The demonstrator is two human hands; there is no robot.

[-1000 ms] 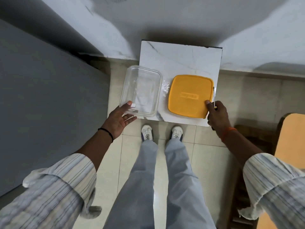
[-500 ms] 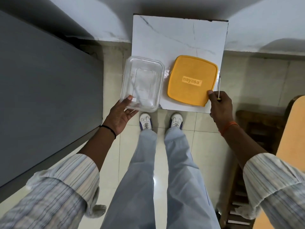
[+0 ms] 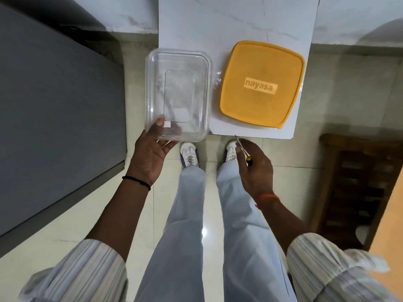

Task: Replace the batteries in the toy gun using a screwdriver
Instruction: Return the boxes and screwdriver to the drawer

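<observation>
At frame centre the left hand [image 3: 150, 155] pinches the near rim of a clear, rounded-rectangular plastic container [image 3: 177, 97] overhanging the white marble-look surface [image 3: 218, 22], while the right hand [image 3: 255, 164] closes around a thin metal-shafted screwdriver [image 3: 242, 149] below the orange square lid [image 3: 260, 83].

left hand [image 3: 150, 153] reaches forward, palm up, thumb hooked over a rim, fingers beneath. right hand [image 3: 256, 165] hangs lower, fingers curled shut around a thin metal-shafted screwdriver [image 3: 242, 149].
</observation>
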